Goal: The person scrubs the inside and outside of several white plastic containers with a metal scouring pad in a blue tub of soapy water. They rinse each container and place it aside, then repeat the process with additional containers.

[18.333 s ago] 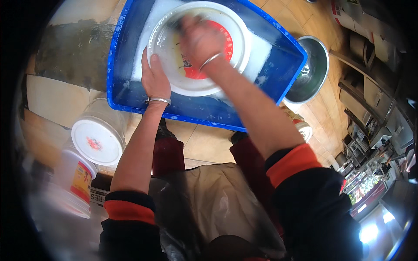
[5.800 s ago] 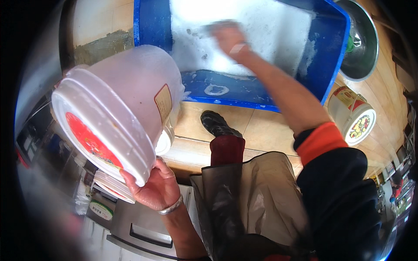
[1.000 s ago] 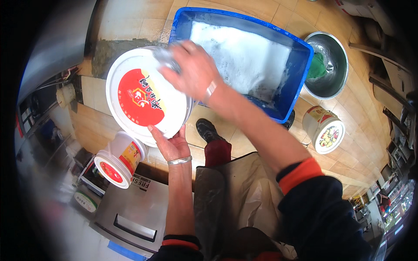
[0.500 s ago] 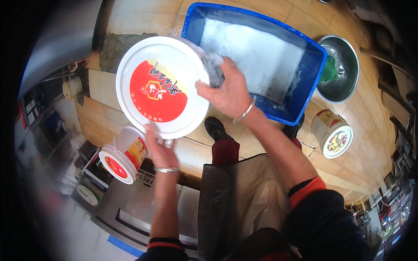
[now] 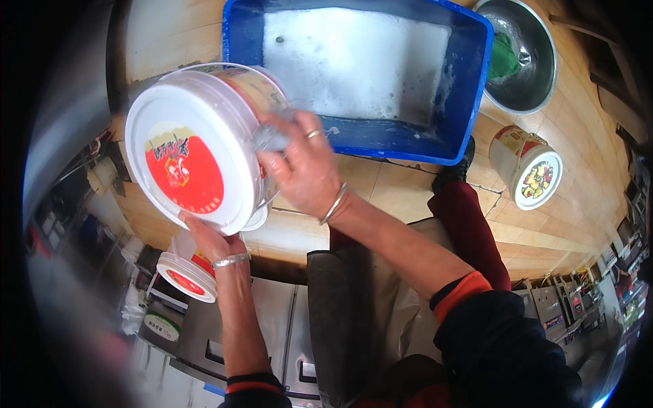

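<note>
White plastic bucket [image 5: 204,146], lidded, red label on the lid: held tilted on its side above the floor, just left of the blue tub [image 5: 469,81] of suds. Likely light if empty, thin-walled and slightly flexible, slippery where wet; best gripped at the stiff lid rim and the side wall. Left hand [image 5: 211,238] is cupping the lower rim from beneath, forearm rising straight. Right hand [image 5: 303,166] is pressing a grey scrubbing pad [image 5: 271,138] against the side wall, fingers curled, wrist bent inward.
</note>
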Tool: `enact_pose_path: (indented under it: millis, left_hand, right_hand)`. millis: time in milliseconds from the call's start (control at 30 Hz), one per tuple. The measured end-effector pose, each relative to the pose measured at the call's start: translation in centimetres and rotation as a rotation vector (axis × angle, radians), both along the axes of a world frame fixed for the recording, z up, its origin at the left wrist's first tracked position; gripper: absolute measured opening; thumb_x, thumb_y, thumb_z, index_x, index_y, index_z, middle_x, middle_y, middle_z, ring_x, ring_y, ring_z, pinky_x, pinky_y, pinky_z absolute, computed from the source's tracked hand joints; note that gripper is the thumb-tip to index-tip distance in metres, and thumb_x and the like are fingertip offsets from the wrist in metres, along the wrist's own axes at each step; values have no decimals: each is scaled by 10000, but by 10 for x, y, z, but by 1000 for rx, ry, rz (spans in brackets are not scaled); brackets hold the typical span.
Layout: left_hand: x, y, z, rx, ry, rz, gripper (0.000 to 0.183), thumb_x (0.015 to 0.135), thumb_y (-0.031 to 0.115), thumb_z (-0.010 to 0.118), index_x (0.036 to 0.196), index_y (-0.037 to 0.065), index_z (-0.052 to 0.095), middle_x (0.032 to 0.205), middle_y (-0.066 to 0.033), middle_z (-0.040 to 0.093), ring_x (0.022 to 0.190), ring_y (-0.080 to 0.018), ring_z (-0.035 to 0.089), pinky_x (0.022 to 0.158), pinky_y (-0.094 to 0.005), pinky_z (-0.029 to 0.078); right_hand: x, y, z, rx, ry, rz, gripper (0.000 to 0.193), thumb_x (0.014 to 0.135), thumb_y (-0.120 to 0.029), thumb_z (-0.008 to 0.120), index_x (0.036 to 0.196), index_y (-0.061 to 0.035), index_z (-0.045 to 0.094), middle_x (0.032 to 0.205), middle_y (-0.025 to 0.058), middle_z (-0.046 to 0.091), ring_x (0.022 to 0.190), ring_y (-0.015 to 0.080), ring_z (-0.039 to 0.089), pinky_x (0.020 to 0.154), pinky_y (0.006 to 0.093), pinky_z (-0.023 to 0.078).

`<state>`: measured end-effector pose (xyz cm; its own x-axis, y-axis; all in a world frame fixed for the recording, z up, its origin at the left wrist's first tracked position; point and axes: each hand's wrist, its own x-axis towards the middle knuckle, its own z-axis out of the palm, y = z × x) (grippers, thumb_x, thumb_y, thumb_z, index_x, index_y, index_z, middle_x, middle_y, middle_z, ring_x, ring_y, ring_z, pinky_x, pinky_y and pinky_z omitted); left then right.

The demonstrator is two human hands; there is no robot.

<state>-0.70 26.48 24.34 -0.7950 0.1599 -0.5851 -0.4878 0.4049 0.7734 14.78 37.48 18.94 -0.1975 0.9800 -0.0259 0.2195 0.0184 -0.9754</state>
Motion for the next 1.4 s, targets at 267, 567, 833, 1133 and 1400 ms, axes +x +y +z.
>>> enact_pose_path:
  millis: [267,567,833,1133,1400]
  left_hand:
    - [1,-17,-4,93,51,-85,511,1026,382,390,1404,39,384,1384,-104,503,1240,-267,514,1055,-435,413]
    - [3,-29,0,90,83,-114,463,991,331,478,1388,101,416,1258,-105,559,1151,-262,552,939,-468,495]
    - [38,-9,-4,187,44,-65,519,970,364,501,1396,86,399,1322,-104,538,1185,-281,548,950,-453,494]
    - [51,-10,-2,126,81,-44,491,985,341,495,1386,77,389,1247,-86,577,1087,-254,606,817,-410,564]
    - [51,-15,0,198,1,-17,505,988,333,482,1406,70,376,1285,-144,555,1136,-290,589,858,-444,562]
  right_hand:
    - [144,97,-230,-224,-895,197,474,909,-416,596,1223,-62,574,1241,184,600,1038,298,628,889,371,494]
    - [94,16,-325,-630,-647,632,587,826,-305,645,1316,-20,495,1215,193,585,1010,292,593,836,405,508]
    - [-1,1,-72,-525,741,48,455,798,-88,639,1248,-98,571,1254,173,515,1212,330,485,1048,471,397]
    - [-55,85,-88,10,250,351,339,888,-389,530,973,-131,732,1018,178,683,1025,318,636,868,417,508]
    - [9,81,-228,-180,-643,860,490,944,-502,469,943,-77,715,960,152,674,899,310,652,798,446,520]
